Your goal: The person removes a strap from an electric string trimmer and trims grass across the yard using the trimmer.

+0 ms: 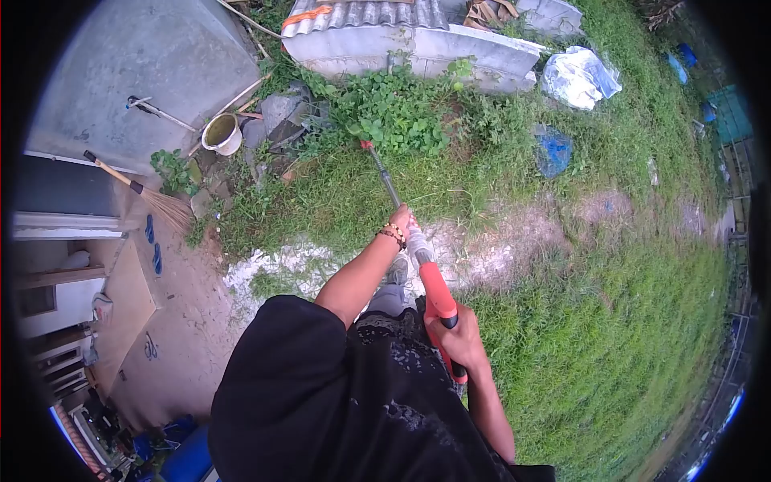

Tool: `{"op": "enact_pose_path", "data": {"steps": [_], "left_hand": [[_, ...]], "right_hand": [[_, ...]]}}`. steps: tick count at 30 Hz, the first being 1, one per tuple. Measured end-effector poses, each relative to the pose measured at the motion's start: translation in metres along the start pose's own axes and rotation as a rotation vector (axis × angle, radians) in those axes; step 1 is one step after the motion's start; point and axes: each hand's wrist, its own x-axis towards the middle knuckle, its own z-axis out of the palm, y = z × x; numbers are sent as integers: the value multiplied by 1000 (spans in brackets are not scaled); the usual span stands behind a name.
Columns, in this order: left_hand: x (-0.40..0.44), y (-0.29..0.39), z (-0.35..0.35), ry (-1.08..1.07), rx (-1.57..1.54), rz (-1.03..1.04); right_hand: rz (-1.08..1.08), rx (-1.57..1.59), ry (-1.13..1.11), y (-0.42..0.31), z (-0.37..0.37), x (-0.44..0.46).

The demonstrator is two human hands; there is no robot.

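My left hand (401, 218), with beaded bracelets on the wrist, is closed round the shaft of a grass trimmer (436, 287). Behind it, close to my body, my right hand (459, 339) wraps round the black grip of the trimmer's orange-red housing. The grey shaft slopes forward and left. Its small red head (366, 145) reaches the edge of a leafy green clump (401, 112), where leaves partly hide it. Short grass (337, 181) lies beneath the shaft.
A low concrete block wall (353, 53) stands ahead beyond the plants. Left are a bucket (222, 135), broken stones (281, 112), a stick broom (165, 202) and blue sandals (152, 245). A white plastic sheet (580, 78) and blue netting (553, 151) lie to the right.
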Motion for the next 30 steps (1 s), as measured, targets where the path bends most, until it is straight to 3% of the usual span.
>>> {"op": "enact_pose_path", "data": {"steps": [3, 10, 17, 30], "left_hand": [[-27, -22, 31, 17, 18, 43], [7, -66, 48, -49, 97, -40], [29, -108, 76, -111, 177, -129], [2, -123, 100, -212, 214, -176]], "right_hand": [[-28, 8, 98, 1, -3, -15], [87, 161, 224, -12, -15, -42], [117, 92, 323, 25, -10, -51], [114, 80, 385, 28, -16, -72]]}}
